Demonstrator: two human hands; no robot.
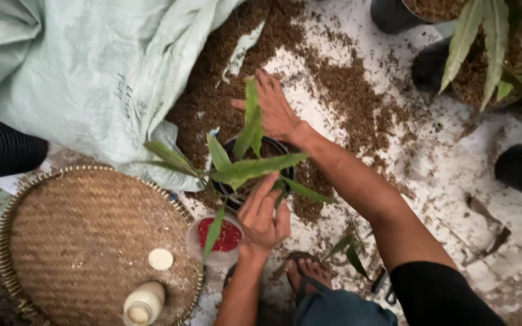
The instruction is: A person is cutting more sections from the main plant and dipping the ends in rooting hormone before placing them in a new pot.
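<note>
Seedling (246, 163) in a small black pot (278, 150) sits on the soil-strewn floor (454, 175), right by a woven tray (80, 241) and a cup of red granules (227, 236). Left hand (264, 220) pinches loosely near the stem base, fingers curled; right hand (276, 108) lies flat and open behind the pot, gripping nothing. Looks light but floppy, so I'd hold the pot rim, not those long thin green leaves, they'd likely bend or tear easily
</note>
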